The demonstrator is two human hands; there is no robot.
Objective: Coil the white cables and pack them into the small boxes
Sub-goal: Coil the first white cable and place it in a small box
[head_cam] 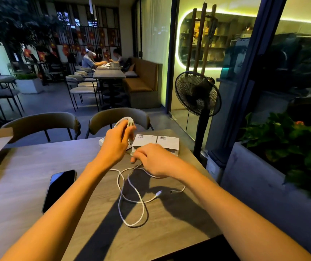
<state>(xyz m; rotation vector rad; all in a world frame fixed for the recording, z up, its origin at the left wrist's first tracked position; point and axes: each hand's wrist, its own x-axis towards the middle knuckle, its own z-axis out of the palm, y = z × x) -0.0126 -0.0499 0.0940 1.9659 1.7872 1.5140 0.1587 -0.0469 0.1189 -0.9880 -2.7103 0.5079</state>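
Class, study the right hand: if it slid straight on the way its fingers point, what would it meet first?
Probably the nearer small white box: the right hand points forward-left across the table, fingertips just short of it. Depth is unclear.

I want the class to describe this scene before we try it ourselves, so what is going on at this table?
A person sits at a grey wooden table packing cables. The left hand holds up a coiled white cable. The right hand reaches down near a loose white cable sprawled on the table, its fingers curled; whether it grips that cable is unclear. Two small white cardboard boxes lie side by side behind the hands. A black smartphone lies face up to the left.
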